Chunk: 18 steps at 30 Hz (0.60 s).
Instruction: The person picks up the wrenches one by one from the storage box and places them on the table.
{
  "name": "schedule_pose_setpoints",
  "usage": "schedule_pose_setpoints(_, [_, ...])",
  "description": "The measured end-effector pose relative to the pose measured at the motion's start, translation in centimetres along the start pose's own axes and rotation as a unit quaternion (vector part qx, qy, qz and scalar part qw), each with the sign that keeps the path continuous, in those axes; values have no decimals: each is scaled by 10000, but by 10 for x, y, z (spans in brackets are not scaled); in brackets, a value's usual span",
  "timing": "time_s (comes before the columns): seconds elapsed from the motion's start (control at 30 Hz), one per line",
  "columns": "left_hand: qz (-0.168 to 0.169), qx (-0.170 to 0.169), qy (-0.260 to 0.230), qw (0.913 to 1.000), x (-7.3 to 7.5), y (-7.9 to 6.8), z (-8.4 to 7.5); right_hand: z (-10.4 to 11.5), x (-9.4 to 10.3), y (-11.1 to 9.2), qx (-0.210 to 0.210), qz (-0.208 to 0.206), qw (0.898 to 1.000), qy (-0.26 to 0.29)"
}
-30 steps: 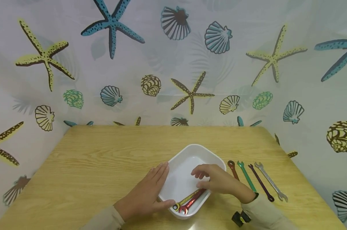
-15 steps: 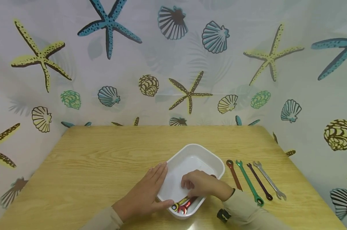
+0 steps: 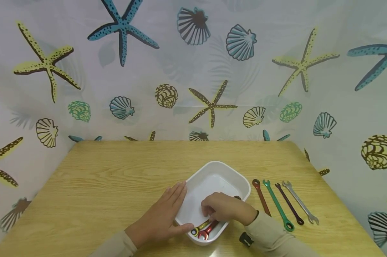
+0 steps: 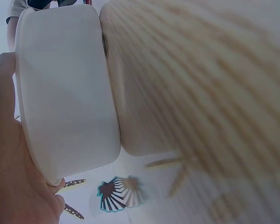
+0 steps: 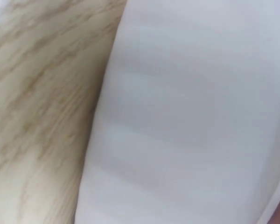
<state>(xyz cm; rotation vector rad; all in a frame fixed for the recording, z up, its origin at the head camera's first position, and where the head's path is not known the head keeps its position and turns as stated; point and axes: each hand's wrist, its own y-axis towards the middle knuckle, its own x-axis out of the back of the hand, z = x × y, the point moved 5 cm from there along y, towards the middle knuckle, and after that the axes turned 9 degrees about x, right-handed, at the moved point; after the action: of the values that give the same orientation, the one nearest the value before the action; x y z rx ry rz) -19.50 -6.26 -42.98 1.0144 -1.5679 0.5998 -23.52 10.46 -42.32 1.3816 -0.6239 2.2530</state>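
Note:
A white plastic tub [image 3: 216, 169] sits at an angle on the table. My left hand [image 3: 159, 218] lies along its left side with fingers straight and the thumb at the near rim. The left wrist view shows that hand [image 4: 11, 154] against the tub wall [image 4: 67, 93]. Down inside the tub, my right hand [image 3: 227, 207] has curled fingers over a yellow wrench [image 3: 204, 224] and a red wrench [image 3: 210, 228]. Its fingertips are hidden, so a pinch cannot be confirmed. A dark wrench end [image 3: 237, 197] shows beyond it. Tub wall [image 5: 186, 112] fills most of the right wrist view.
Right of the tub, a row of wrenches lies on the wooden table [image 3: 116, 167]: red-brown [image 3: 261, 198], green [image 3: 276, 202], purple [image 3: 289, 202] and silver [image 3: 299, 200]. A patterned curtain [image 3: 138, 78] hangs behind and along the sides.
From hovering with parted fingers over the tub, my right hand has moved left and down onto the wrenches, fingers curled. The left hand keeps its place.

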Motion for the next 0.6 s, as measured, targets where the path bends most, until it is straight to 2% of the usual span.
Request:
schedule_pose_setpoints(0.27, [-19, 42, -22, 10000, 0, 0, 0, -2, -3, 4, 233, -239, 9980, -539])
schedule_pose_setpoints(0.6, [-19, 31, -9, 10000, -2, 0, 0, -3, -8, 7, 121, -71, 9977, -658])
